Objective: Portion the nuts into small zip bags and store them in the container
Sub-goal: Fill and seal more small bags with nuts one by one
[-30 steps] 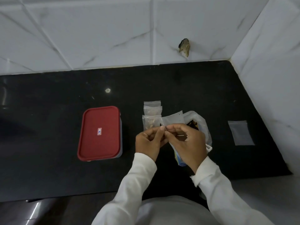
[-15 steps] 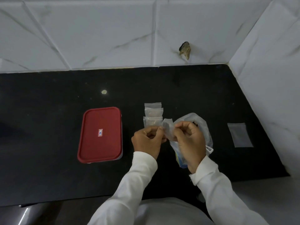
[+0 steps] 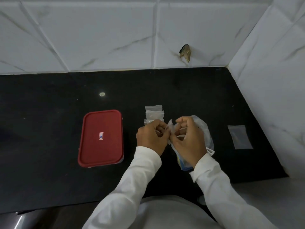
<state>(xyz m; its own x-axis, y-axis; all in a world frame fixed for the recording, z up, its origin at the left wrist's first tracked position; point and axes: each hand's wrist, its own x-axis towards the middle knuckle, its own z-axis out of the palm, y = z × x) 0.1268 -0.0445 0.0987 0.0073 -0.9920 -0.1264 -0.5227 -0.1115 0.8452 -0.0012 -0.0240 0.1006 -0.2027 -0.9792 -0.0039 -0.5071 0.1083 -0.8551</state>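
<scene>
black stone counter (image 3: 49, 162), white marble-veined wall tiles (image 3: 99, 33), chipped hole (image 3: 185, 52)

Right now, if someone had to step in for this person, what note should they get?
The left hand and right hand both pinch one small zip bag above the counter; its contents cannot be seen.
The big nut bag lies beneath the right hand.
Done: a stack of small bags, apparently filled, beyond the left hand.
One empty bag lies far right. The red-lidded container is closed, at left.
Left: finish this bag, fill the empty one, open the container, store all bags.
</scene>
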